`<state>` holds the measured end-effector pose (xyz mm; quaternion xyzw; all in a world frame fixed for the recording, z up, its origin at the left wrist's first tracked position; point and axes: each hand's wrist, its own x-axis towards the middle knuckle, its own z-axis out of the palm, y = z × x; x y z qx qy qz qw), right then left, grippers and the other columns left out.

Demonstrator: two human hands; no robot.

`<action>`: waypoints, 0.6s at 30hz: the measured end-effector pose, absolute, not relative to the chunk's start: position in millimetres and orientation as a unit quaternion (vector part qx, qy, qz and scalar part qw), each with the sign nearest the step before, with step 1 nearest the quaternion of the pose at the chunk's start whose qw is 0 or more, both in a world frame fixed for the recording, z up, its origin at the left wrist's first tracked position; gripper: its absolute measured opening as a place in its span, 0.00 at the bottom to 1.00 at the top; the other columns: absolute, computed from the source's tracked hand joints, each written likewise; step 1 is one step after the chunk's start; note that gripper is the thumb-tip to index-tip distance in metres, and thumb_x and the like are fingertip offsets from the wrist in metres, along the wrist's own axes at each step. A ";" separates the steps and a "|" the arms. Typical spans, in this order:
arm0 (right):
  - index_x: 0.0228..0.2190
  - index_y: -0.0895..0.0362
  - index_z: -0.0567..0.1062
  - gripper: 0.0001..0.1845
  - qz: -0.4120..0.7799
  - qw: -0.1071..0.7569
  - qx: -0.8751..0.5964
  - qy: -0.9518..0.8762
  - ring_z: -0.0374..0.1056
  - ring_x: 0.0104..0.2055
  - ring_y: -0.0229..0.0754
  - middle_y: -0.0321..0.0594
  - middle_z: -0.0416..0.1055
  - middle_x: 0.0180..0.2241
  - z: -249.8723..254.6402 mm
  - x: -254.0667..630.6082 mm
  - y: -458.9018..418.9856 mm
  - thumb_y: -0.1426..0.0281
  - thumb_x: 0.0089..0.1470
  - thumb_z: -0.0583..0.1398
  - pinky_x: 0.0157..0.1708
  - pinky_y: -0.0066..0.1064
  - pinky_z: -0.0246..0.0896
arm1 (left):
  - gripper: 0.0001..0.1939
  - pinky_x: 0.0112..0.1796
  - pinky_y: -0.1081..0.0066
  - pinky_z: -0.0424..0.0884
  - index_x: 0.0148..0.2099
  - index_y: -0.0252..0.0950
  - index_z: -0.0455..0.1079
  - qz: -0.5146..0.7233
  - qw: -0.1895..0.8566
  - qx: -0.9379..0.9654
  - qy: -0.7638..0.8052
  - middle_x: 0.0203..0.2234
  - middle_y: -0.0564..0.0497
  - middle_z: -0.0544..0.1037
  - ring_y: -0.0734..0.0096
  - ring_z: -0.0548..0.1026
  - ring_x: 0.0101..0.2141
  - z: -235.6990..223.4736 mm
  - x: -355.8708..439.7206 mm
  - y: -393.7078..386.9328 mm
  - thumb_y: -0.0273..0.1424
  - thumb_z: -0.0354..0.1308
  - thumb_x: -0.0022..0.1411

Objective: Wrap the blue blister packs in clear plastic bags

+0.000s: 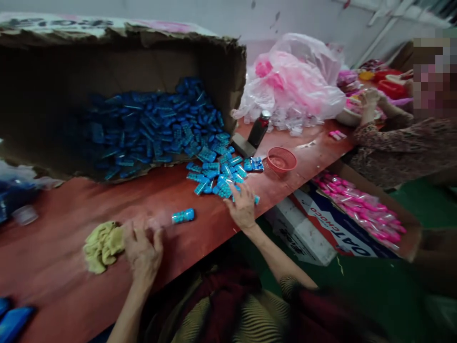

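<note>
My left hand (143, 247) is over the red table, slightly blurred, fingers apart, with nothing visible in it. A crumpled yellow cloth (103, 245) lies right beside its fingers. Between that hand and the pile, one small blue bottle-shaped pack (183, 216) lies alone on its side. My right hand (243, 207) reaches onto the near edge of a loose heap of similar blue packs (210, 169), its thumb and fingers spread; its fingertips touch or hover just over them, I cannot tell which.
A torn cardboard box (228, 62) on its side holds many blue packs. Behind the heap stand a dark bottle (259, 128) and a red basket (282, 161). Plastic bags (296, 76) lie further back. A co-worker's hand (369, 100) is at right, above a carton of pink packs (360, 205).
</note>
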<state>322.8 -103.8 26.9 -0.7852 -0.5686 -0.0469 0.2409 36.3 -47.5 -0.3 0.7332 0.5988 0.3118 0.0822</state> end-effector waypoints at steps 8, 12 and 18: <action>0.58 0.61 0.61 0.30 0.037 0.191 -0.862 -0.468 0.50 0.62 0.60 0.57 0.58 0.58 -1.4 366.4 -93.3 0.57 0.60 0.50 0.57 0.56 0.43 | 0.37 0.55 0.44 0.53 0.62 0.24 0.54 0.207 0.102 0.808 0.542 0.61 0.26 0.54 0.37 0.49 0.61 -14.7 135.4 -35.4 0.45 0.51 0.59; 0.56 0.57 0.64 0.26 0.061 0.208 -0.822 -0.526 0.53 0.61 0.54 0.52 0.61 0.56 5.4 356.4 -75.6 0.58 0.60 0.50 0.57 0.49 0.47 | 0.35 0.54 0.41 0.53 0.62 0.26 0.56 0.184 0.091 0.811 0.548 0.61 0.27 0.55 0.36 0.49 0.61 -7.5 158.8 -28.5 0.44 0.50 0.60; 0.51 0.56 0.67 0.21 -0.003 0.214 -0.870 -0.444 0.65 0.48 0.48 0.49 0.69 0.47 32.3 419.0 -58.1 0.62 0.62 0.48 0.45 0.36 0.59 | 0.32 0.55 0.43 0.53 0.60 0.24 0.58 0.230 0.064 0.804 0.545 0.61 0.27 0.55 0.39 0.48 0.62 -6.5 165.6 -25.7 0.43 0.47 0.62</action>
